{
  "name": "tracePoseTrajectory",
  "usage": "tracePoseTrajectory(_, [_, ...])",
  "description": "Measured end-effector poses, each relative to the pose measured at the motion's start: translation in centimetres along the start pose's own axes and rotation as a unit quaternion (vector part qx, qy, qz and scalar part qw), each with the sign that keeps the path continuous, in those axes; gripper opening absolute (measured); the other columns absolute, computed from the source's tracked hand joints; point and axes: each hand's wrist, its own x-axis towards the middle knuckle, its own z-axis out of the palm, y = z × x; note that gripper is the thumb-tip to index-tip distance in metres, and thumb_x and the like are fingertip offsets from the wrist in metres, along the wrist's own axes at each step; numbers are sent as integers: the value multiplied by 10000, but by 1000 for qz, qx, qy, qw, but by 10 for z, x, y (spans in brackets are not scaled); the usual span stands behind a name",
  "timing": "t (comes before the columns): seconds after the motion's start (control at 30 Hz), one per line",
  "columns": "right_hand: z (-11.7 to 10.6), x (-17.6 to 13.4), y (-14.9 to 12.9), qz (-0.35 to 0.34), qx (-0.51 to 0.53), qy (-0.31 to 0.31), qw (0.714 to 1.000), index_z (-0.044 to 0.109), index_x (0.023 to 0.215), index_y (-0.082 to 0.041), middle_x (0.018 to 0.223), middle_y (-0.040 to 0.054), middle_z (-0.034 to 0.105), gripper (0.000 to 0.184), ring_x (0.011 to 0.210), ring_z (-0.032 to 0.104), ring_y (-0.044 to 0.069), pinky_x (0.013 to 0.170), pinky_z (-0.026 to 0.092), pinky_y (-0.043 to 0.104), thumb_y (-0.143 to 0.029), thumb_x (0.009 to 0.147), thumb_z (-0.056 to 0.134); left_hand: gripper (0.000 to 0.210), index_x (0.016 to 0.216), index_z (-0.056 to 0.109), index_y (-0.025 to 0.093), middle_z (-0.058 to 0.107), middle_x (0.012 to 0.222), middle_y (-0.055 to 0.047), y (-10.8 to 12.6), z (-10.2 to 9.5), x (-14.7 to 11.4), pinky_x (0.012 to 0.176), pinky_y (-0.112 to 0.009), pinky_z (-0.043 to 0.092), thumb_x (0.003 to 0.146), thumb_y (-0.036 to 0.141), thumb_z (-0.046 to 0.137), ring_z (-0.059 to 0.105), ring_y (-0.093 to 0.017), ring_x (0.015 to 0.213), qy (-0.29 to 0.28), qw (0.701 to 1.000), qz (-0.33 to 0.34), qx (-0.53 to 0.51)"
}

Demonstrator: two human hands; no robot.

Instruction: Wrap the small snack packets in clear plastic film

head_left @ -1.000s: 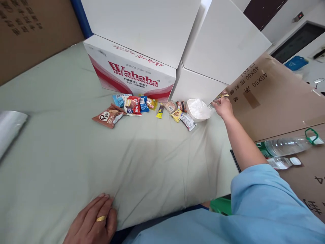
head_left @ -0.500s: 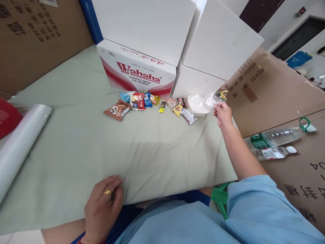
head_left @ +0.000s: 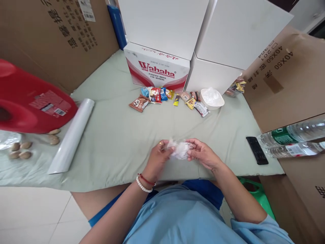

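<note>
In front of the Wahaha box (head_left: 157, 69), the left hand (head_left: 157, 156) pinches one side of the crumpled clear plastic (head_left: 180, 150), the right hand (head_left: 202, 155) grips the other! Light, even fingertip tension looks wisest; hard tugs could tear it.

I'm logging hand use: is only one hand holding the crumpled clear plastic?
No, the left hand and the right hand both hold the crumpled clear plastic, one at each side.
</note>
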Motion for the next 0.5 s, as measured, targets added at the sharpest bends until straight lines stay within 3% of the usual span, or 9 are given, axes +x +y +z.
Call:
tracePoseTrajectory(0.07, [-10, -2, 3, -13, -27, 15, 999, 723, 1142, -256, 941, 10, 726, 563, 747, 645, 148, 651, 580, 287, -425, 666, 971, 564, 922, 634, 188, 672, 871, -4, -2, -10, 4, 627, -232, 483, 613, 537, 951, 611, -134, 742, 53, 998, 20, -7])
tracePoseTrajectory(0.13, [-29, 1, -1, -33, -84, 55, 994, 740, 1082, -234, 898, 15, 721, 500, 723, 617, 154, 611, 541, 282, -443, 676, 944, 552, 912, 627, 193, 664, 845, 10, -3, -24, 4, 627, -237, 475, 624, 555, 929, 598, -133, 731, 96, 995, 28, -16])
tracePoseTrajectory(0.23, [-75, 19, -25, -110, -191, 179, 959, 736, 1033, -202, 786, -5, 668, 437, 654, 535, 144, 590, 469, 280, -485, 723, 855, 560, 917, 651, 188, 665, 843, 17, -5, -47, -5, 645, -235, 475, 626, 578, 928, 581, -130, 745, 143, 989, 38, -2])
tracePoseTrajectory(0.3, [-112, 41, -54, -182, -258, 311, 896, 707, 1110, -193, 818, -8, 658, 444, 667, 515, 147, 627, 456, 290, -458, 760, 779, 546, 906, 669, 186, 666, 838, 20, -6, -62, -17, 660, -227, 481, 649, 594, 926, 571, -126, 757, 160, 986, 31, 14])
tracePoseTrajectory(0.4, [-165, 80, -105, -222, -357, 491, 763, 600, 1333, -172, 972, 34, 682, 514, 802, 566, 188, 797, 496, 345, -331, 847, 648, 572, 868, 675, 191, 645, 772, 31, -7, -79, -36, 618, -219, 487, 609, 616, 956, 565, -131, 728, 169, 985, -7, 21])
tracePoseTrajectory(0.47, [-191, 105, -133, -217, -428, 547, 685, 606, 1324, -145, 1134, 107, 693, 419, 980, 568, 222, 976, 459, 400, -233, 922, 531, 610, 866, 682, 195, 637, 743, 37, -6, -87, -48, 578, -211, 490, 548, 615, 990, 556, -126, 691, 174, 984, -34, 11])
tracePoseTrajectory(0.5, [-200, 117, -143, -211, -454, 558, 661, 625, 1300, -142, 1212, 137, 684, 382, 1072, 540, 237, 1043, 418, 423, -199, 950, 484, 630, 863, 689, 198, 641, 743, 37, -6, -90, -54, 566, -207, 498, 513, 615, 1005, 554, -122, 680, 183, 982, -44, 3])
